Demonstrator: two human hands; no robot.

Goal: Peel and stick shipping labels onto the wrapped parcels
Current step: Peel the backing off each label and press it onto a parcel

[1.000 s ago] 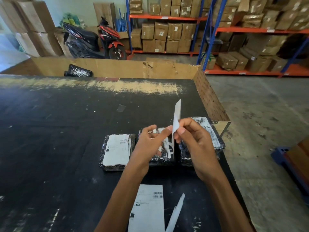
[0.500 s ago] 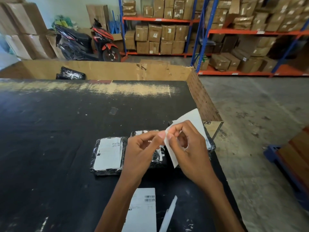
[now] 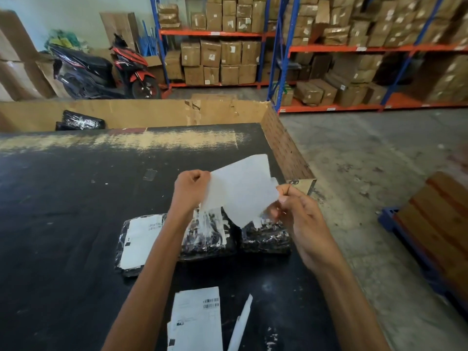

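Three black wrapped parcels lie in a row on the black table (image 3: 63, 198). The left parcel (image 3: 139, 243) bears a white label. The middle parcel (image 3: 207, 236) and the right parcel (image 3: 266, 238) sit partly behind my hands. Above them I hold a white label sheet (image 3: 243, 191), spread wide. My left hand (image 3: 191, 187) pinches its left edge in a closed fist. My right hand (image 3: 298, 214) pinches its lower right part. Whether label and backing are fully apart I cannot tell.
Near the table's front edge lie a stack of printed labels (image 3: 196, 320) and a narrow white strip (image 3: 240, 325). A large cardboard bin (image 3: 157, 114) behind the table holds black parcels (image 3: 81, 121). The table's right edge drops to concrete floor; shelving and a scooter stand far back.
My hands have moved apart and upward, the left going left and the right going right. The sheet, edge-on a second ago, is now spread wide between them.
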